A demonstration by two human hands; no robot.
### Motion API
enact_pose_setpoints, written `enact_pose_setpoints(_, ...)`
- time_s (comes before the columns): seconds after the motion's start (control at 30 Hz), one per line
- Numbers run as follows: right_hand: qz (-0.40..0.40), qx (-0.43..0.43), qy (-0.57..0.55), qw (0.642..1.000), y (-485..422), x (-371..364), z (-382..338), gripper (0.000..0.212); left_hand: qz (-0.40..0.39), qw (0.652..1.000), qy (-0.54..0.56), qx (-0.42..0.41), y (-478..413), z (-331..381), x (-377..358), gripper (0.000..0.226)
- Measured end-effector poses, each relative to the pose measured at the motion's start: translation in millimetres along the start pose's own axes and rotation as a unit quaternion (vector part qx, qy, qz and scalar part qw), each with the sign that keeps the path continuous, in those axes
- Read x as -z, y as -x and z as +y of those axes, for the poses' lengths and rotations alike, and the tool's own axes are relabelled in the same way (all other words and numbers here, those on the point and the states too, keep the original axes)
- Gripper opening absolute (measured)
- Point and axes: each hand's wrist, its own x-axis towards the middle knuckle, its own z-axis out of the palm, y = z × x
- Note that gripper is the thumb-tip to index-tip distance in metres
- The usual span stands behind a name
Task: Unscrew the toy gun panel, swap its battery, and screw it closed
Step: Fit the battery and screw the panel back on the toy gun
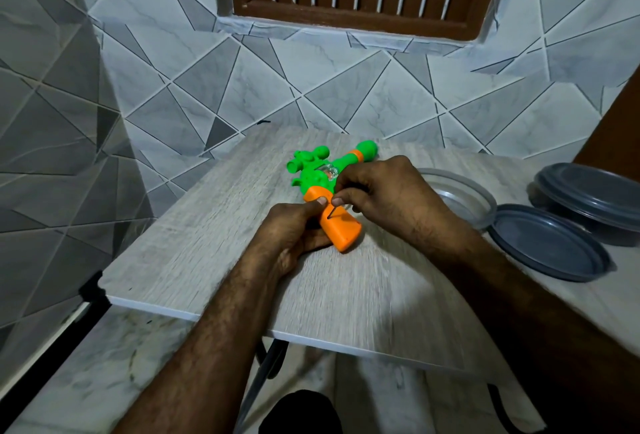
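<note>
A green and orange toy gun (313,177) lies on the grey wooden table (214,236), its orange grip (341,229) pointing toward me. My left hand (294,233) grips the orange grip from the left, thumb pressed on top. My right hand (384,191) pinches a thin screwdriver (331,212) whose tip stands on the grip's panel. The screwdriver's handle is hidden inside my fingers.
A clear round container (464,198) sits right of my right hand. A grey lid (547,246) lies at the table's right edge, with a lidded grey container (592,198) behind it. Tiled walls stand close on the left and behind.
</note>
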Motion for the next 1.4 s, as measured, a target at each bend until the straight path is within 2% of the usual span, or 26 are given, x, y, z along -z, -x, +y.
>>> enact_pose_setpoints(0.47, -0.018, -0.015, 0.017, 1.0, -3.2, 3.5, 1.5, 0.017, 0.004, 1.0, -0.006, 0.003, 0.9, 0.5, 0.1, 0.038)
enact_pose_setpoints(0.77, -0.001, -0.022, 0.021, 1.0, -2.2, 0.0, 4.0, 0.018, 0.002, 1.0, -0.001, 0.002, 3.1, 1.1, -1.0, 0.037)
enact_pose_setpoints(1.07, 0.001, -0.03, 0.071, 0.997, -3.7, 1.0, -2.7, 0.025, 0.005, 1.0, -0.001, 0.001, 5.2, 1.8, -2.0, 0.036)
enact_pose_setpoints(1.4, 0.015, -0.074, 0.011, 0.997, -3.5, -2.0, 3.6, 0.028, 0.011, 1.0, -0.001, -0.003, 7.0, 3.4, -4.1, 0.033)
